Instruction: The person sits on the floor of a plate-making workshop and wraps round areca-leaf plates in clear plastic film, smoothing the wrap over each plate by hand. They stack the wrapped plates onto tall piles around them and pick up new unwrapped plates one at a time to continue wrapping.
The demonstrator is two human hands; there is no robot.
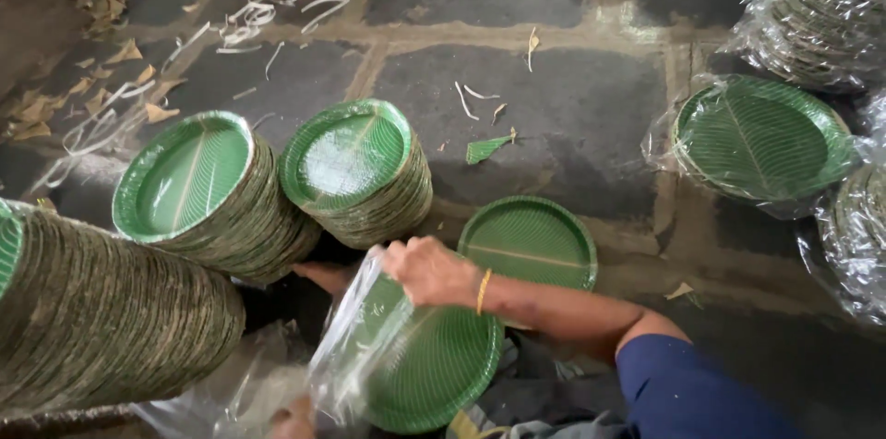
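My right hand (pixel 429 270), with a gold bangle at the wrist, grips the top edge of a clear plastic bag (pixel 355 347). The bag is pulled partly over a stack of green leaf-patterned paper plates (pixel 434 370) that stands tilted in front of me. Only part of my left hand (pixel 293 420) shows at the bottom edge, touching the lower end of the bag and the stack. A single green plate (pixel 528 242) lies flat on the floor just behind my right wrist.
Tall tilted plate stacks stand at the left (pixel 198 185), centre (pixel 355 167) and near left (pixel 101 319). Bagged plate bundles (pixel 761 139) lie at the right. Loose plastic (pixel 231 393) lies by my knees. Leaf scraps and white strips litter the dark stone floor (pixel 554 107).
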